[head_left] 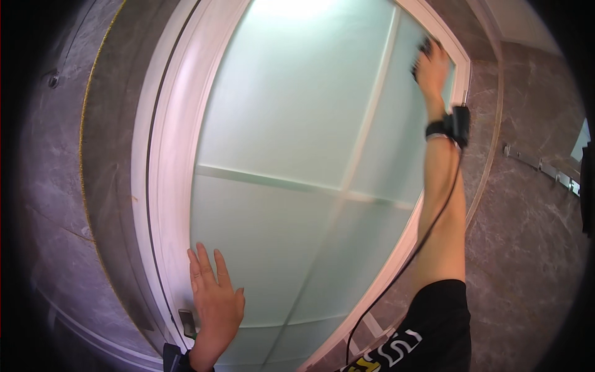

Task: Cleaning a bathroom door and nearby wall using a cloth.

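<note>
A frosted glass door (291,111) in a pale frame fills the middle of the view, crossed by light bars. My left hand (215,297) lies with its fingers stretched out, against or just over the glass beside the left frame. Reaching up to the door's far right corner, my right hand (432,69) is closed around a small black object (425,46). Motion blur and the fingers hide most of it; its edge looks dark and ragged, and I cannot make out its kind. It appears to be at the glass near the frame.
A dark door handle (186,323) sits on the left frame, close to my left wrist. From the black device (457,127) on my right wrist a cable (427,239) hangs down along the arm. Grey marbled walls (527,248) flank the door; a metal rail (542,166) is fixed at right.
</note>
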Demonstrator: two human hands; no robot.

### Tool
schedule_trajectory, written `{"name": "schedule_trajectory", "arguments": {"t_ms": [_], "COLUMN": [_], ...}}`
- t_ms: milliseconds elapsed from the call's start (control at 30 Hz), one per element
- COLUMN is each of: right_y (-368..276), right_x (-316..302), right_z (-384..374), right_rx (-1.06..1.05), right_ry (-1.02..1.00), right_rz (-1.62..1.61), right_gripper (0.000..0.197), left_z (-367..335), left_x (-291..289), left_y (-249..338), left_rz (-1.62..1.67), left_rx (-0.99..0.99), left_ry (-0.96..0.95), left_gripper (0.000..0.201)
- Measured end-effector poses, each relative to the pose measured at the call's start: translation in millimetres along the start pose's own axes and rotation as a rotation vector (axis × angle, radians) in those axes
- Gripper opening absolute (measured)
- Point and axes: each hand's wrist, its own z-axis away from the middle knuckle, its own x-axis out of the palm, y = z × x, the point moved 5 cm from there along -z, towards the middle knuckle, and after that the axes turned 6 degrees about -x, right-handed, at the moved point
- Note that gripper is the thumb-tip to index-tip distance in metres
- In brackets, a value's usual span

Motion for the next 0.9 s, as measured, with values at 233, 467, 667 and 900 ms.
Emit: {"name": "schedule_trajectory", "arguments": {"t_ms": [233, 467, 667, 900], "right_y": [-35, -326, -109, 59], "right_x": [-4, 3, 26, -35], "right_z": [11, -40, -62, 20], "right_rx": [0.122, -0.470, -0.332, 0.227], "right_ry": [-0.113, 0.199, 0.169, -0.175], "right_rz": [0.247, -0.747, -0.291, -0.027], "right_gripper": [0.032, 0.018, 0.037, 0.041], "left_z": [-18, -79, -93, -89], "left_x": [-8, 1, 29, 22], "left_y": [26, 117, 120, 120], "left_rz": [-0.102, -0.027, -0.116, -0.276], "left_rx": [-0.014, 0.219, 0.190, 0.192], "left_ry": [-0.031, 0.251, 0.256, 0.229], "left_gripper": [0.086, 0.102, 0.116, 0.115]}}
